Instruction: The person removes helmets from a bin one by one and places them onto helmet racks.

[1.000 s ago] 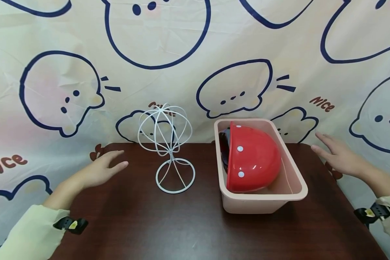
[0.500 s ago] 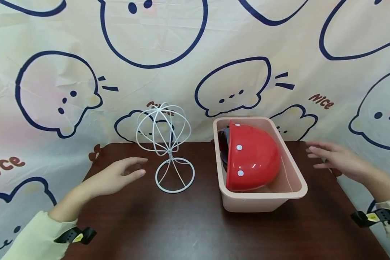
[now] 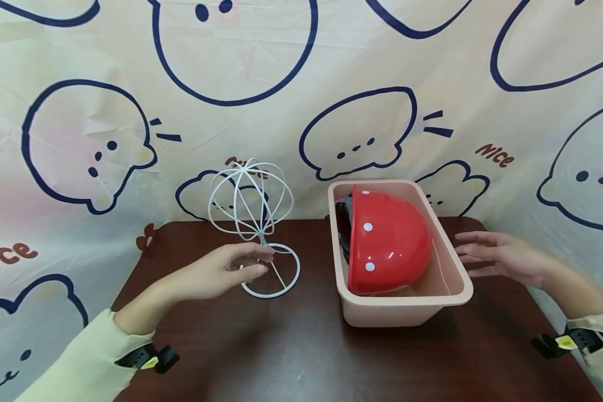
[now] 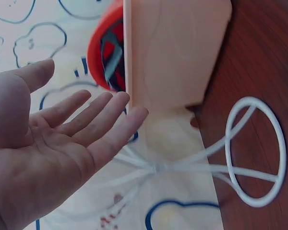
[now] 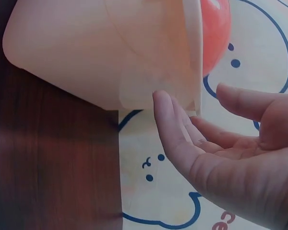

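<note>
A red helmet with white dots (image 3: pixel 392 240) lies on its side in a pale pink plastic bin (image 3: pixel 407 312). Dark straps or padding show at its opening on the left. To the bin's left stands a white wire stand (image 3: pixel 251 195), a cage-like ball on a ring base. My left hand (image 3: pixel 216 273) overlaps the stand's lower part in the head view, fingers loosely extended and holding nothing; its palm shows in the left wrist view. My right hand (image 3: pixel 507 259) hovers beside the bin's right wall, fingertips close to the rim, thumb apart, holding nothing.
The dark brown wooden table (image 3: pixel 291 363) carries the bin and the stand. Behind it hangs a cream cloth (image 3: pixel 261 128) with blue cartoon outlines, which also falls along both sides. A black wrist strap device (image 3: pixel 151 357) sits on the left sleeve, a similar one on the right.
My left hand has moved right, from the table's left edge to the wire stand. My right hand has moved left towards the bin. Helmet, bin and stand have stayed in place.
</note>
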Demonstrator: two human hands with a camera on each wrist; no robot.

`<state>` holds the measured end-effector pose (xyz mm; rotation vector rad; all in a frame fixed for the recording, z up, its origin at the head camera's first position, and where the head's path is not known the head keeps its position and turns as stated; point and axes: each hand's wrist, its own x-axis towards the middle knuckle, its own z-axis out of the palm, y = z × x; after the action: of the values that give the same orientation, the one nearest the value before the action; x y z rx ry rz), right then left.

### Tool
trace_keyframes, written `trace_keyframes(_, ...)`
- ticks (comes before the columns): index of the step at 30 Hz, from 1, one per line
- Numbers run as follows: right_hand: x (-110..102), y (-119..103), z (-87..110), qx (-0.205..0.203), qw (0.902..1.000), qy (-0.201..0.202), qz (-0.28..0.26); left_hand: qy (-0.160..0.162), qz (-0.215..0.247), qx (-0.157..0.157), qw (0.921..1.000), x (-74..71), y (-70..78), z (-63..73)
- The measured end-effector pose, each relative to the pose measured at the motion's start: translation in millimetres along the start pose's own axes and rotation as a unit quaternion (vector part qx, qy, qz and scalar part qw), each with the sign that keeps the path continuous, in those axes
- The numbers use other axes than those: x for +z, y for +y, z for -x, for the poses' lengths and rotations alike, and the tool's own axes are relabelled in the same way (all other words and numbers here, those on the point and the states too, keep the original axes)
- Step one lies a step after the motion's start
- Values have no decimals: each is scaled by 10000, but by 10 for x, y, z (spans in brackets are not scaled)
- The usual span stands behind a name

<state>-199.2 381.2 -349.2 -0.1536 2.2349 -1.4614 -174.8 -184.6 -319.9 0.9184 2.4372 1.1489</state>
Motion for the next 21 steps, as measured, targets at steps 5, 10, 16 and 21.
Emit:
trace_keyframes(5,106,-10,-24,-36,9999,-119,-40,-191,552,91,9983,123,151,-208)
trace_keyframes(10,193,-36,-38,-22,9997,-158,-163,-231,902,-77,9956,214,299,-413)
trace_keyframes(16,218,-29,-67,-17,9999,-44,-166,-246,1069,-151,9939,300,392,-652)
trace_keyframes(21,186,9,-77,-42,9994,-22,-350,-267,1478,-344,9881,357,454,-840)
